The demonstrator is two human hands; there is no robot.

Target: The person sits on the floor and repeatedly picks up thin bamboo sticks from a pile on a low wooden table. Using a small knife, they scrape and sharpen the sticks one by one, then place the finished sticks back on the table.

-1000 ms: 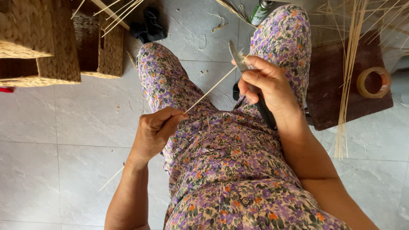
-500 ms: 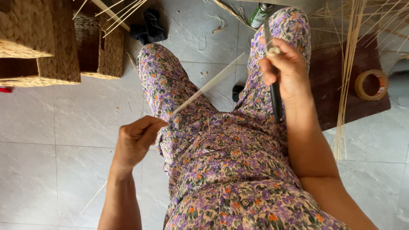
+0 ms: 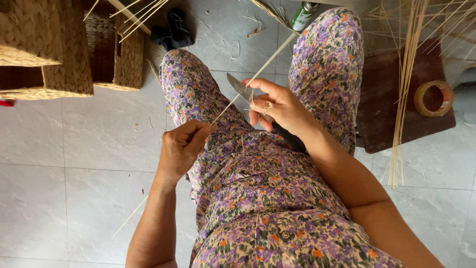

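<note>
Left hand (image 3: 181, 149) fingers pinch the thin bamboo strip (image 3: 258, 73) low down, over the lap. Right hand (image 3: 280, 106) fingers wrap a knife (image 3: 239, 87), blade touching the strip mid-length. Strip looks light, springy, likely splintery and easy to snap; best held close to the blade. 2 woven baskets (image 3: 69, 54) stand on the floor (image 3: 74, 159).

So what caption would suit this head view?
Left hand holds a thin strip while the right hand presses a knife against it.
</note>
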